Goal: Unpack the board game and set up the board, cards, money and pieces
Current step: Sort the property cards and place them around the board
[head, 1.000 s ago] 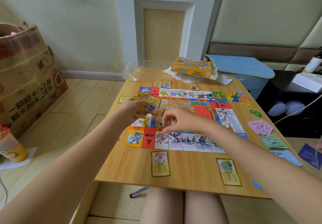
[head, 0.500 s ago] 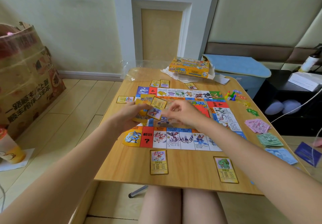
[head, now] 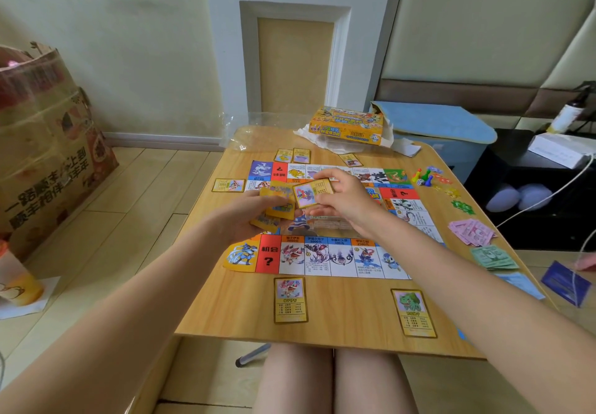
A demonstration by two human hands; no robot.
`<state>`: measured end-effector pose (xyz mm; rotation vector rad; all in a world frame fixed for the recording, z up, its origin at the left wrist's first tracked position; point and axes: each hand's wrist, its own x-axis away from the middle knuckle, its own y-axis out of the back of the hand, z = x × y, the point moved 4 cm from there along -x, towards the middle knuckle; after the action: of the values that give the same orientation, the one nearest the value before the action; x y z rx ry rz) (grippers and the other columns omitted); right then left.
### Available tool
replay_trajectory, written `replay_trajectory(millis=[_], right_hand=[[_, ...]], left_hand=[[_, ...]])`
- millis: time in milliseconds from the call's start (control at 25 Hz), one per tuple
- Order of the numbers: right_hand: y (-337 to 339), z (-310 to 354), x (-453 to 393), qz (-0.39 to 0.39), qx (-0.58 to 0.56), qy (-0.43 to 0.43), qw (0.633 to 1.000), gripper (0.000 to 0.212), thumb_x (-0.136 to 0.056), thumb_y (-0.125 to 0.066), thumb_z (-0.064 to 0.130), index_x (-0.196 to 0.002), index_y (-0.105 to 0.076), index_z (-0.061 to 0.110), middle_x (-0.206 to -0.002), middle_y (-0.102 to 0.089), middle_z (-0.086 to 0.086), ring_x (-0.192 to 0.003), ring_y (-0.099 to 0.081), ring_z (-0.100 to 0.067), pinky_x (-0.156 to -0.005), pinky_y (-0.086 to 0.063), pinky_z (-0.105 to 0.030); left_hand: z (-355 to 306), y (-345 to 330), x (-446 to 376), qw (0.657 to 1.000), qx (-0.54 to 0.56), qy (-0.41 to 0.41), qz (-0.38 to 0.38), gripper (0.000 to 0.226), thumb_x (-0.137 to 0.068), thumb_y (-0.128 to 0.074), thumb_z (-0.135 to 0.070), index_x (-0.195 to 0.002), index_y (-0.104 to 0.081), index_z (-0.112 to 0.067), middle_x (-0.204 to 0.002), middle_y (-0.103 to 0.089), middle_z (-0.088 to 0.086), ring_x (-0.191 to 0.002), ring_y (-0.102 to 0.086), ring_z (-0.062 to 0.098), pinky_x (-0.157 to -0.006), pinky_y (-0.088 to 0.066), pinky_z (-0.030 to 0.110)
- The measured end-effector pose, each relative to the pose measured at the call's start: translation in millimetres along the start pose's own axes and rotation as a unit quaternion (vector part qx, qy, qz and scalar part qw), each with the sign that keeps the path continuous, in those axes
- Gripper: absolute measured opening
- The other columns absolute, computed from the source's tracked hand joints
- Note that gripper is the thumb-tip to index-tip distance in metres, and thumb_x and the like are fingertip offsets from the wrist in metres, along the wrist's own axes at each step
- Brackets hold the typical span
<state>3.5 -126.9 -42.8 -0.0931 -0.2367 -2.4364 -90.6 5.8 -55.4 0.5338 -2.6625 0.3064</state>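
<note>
Table (head: 338, 333), wooden, seen from above the person's knees. Board (head: 322, 259) laid flat at its centre, picture squares round the edge.

Left hand (head: 245, 213) — over the board's left part, fingers curled round a fanned stack of yellow cards (head: 277, 207). Right hand (head: 345, 194) — just beside it, pinching one card (head: 311, 191) by its edge, picture side up; this card overlaps the top of the stack.

Loose cards on the table, outside the board:
- near edge, one card with a pink figure (head: 290, 299) and one with a green figure (head: 413, 312), well apart;
- left of the board, one lying sideways (head: 228, 185);
- far side, a pair side by side (head: 293, 155) and a single one (head: 350, 159).

Money, right of the board: pink notes (head: 472, 231), green notes (head: 493, 256) nearer, pale blue notes (head: 519, 283) nearest, partly hidden by the right forearm.

Pieces — coloured pawns (head: 423, 176) with a white die beside them at the board's far right corner; small orange, yellow and green tokens (head: 451, 192) strung along the right edge.

Box (head: 346, 125), yellow, at the far edge on crumpled white paper; clear plastic wrap (head: 254, 133) at the far left corner.
</note>
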Motion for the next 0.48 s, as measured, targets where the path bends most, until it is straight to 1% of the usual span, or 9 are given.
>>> replay_trajectory(millis=[40,120,160,200,240,280,360,400,480], right_hand=[[0,-2,0,-0.012,0.031,0.008,0.999,0.028,-0.086,-0.058,-0.006,-0.104,-0.052,0.014,-0.109,-0.059,-0.021,-0.068,-0.068,-0.024,-0.066,-0.059,-0.031],[5,-3,-2,-0.043,0.152,0.028,0.987,0.016,-0.081,-0.07,0.008,-0.083,-0.055,0.015,-0.092,-0.063,-0.009,-0.077,-0.063,-0.021,-0.071,-0.055,-0.035],[8,-3,-1,-0.041,0.199,0.028,0.979,0.018,-0.079,-0.073,0.014,-0.074,-0.056,0.015,-0.081,-0.06,-0.003,-0.075,-0.058,-0.017,-0.069,-0.051,-0.032],[10,-3,0,-0.028,0.216,0.021,0.976,0.02,-0.078,-0.074,0.015,-0.07,-0.056,0.014,-0.072,-0.057,0.0,-0.07,-0.054,-0.013,-0.065,-0.046,-0.027],[10,-2,2,-0.001,0.203,0.01,0.979,0.018,-0.078,-0.074,0.013,-0.072,-0.057,0.012,-0.068,-0.056,0.001,-0.064,-0.051,-0.011,-0.059,-0.042,-0.024],[9,-2,6,0.034,0.177,-0.002,0.984,0.016,-0.079,-0.073,0.008,-0.079,-0.057,0.011,-0.065,-0.057,0.0,-0.057,-0.049,-0.011,-0.053,-0.04,-0.021],[6,-1,15,0.1,0.162,-0.015,0.982,0.022,-0.081,-0.069,0.002,-0.092,-0.051,0.01,-0.06,-0.058,-0.002,-0.048,-0.047,-0.011,-0.044,-0.039,-0.019],[6,0,19,0.124,0.177,-0.013,0.976,0.024,-0.082,-0.067,0.001,-0.096,-0.049,0.01,-0.059,-0.058,-0.004,-0.046,-0.048,-0.011,-0.043,-0.04,-0.018],[9,0,24,0.154,0.209,-0.003,0.966,0.022,-0.083,-0.065,0.0,-0.098,-0.051,0.006,-0.064,-0.059,-0.01,-0.046,-0.055,-0.011,-0.044,-0.045,-0.018]], left_hand=[[-1,-2,-2,1.0,-0.004,-0.006,0.002,0.009,-0.088,-0.06,-0.007,-0.092,-0.052,-0.008,-0.08,-0.067,0.009,-0.061,-0.068,0.016,-0.055,-0.057,0.024],[-3,-5,-5,0.999,-0.03,-0.012,-0.001,0.011,-0.087,-0.061,-0.006,-0.091,-0.051,-0.007,-0.082,-0.066,0.01,-0.062,-0.067,0.016,-0.055,-0.057,0.025],[-4,-5,-5,0.998,-0.054,-0.011,-0.004,0.013,-0.086,-0.063,-0.006,-0.092,-0.051,-0.007,-0.083,-0.065,0.01,-0.061,-0.067,0.016,-0.052,-0.057,0.024],[-4,-5,-6,0.996,-0.083,-0.008,-0.004,0.015,-0.085,-0.064,-0.007,-0.092,-0.051,-0.008,-0.083,-0.065,0.01,-0.059,-0.067,0.015,-0.049,-0.055,0.023],[-4,-6,-5,0.994,-0.108,-0.003,0.004,0.017,-0.084,-0.066,-0.007,-0.093,-0.051,-0.007,-0.084,-0.066,0.011,-0.057,-0.067,0.015,-0.046,-0.053,0.023],[-4,-8,-4,0.992,-0.129,-0.002,0.019,0.018,-0.083,-0.067,-0.007,-0.092,-0.051,-0.007,-0.083,-0.066,0.011,-0.055,-0.067,0.015,-0.045,-0.052,0.022],[-2,-15,-2,0.985,-0.164,-0.004,0.051,0.014,-0.083,-0.066,-0.006,-0.09,-0.053,-0.005,-0.079,-0.067,0.009,-0.055,-0.067,0.014,-0.045,-0.051,0.021],[-1,-18,-1,0.982,-0.176,-0.004,0.06,0.014,-0.083,-0.066,-0.007,-0.092,-0.055,-0.004,-0.079,-0.067,0.009,-0.056,-0.067,0.014,-0.045,-0.05,0.021],[1,-18,-3,0.981,-0.184,-0.006,0.059,0.025,-0.082,-0.068,-0.009,-0.103,-0.056,-0.001,-0.088,-0.068,0.011,-0.064,-0.067,0.017,-0.046,-0.05,0.022]])
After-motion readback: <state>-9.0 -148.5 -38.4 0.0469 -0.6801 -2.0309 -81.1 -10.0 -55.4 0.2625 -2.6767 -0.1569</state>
